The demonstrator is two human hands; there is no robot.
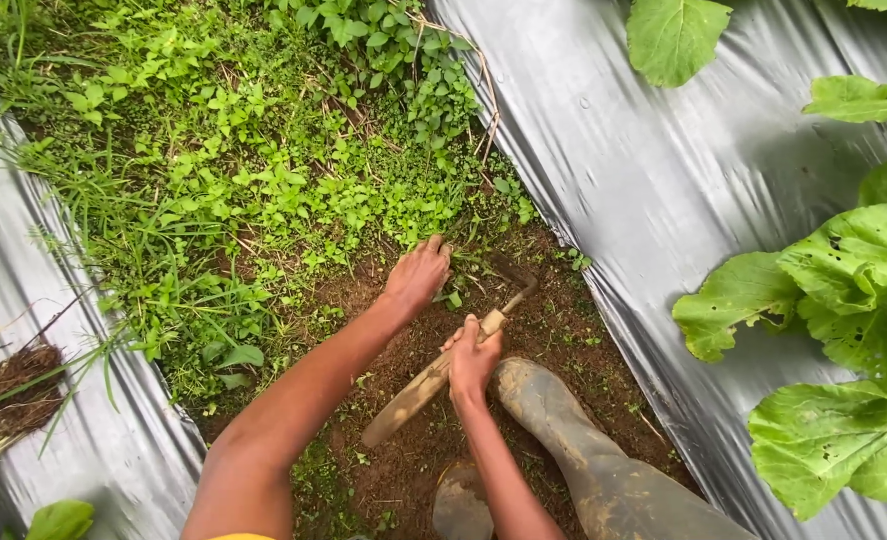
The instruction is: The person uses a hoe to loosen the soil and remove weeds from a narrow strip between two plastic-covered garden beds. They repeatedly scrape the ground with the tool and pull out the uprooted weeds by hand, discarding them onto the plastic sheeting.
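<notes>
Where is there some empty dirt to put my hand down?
Bare soil lies between the right hand, gripping a wooden-handled hoe, and the silver plastic sheet. More shows below the left hand beside the muddy boot. Above the left hand it is crowded with weeds; leafy plants overhang the right sheet.

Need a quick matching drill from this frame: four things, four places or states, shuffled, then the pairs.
Things:
1. left hand
2. right hand
3. rubber boot
4. big leaves

Places or states:
A. muddy, planted on bare soil
B. gripping the wooden handle of a small hoe
C. over the silver plastic sheet at the right
D. at the edge of the weeds

Pairs: 1-D, 2-B, 3-A, 4-C
</notes>
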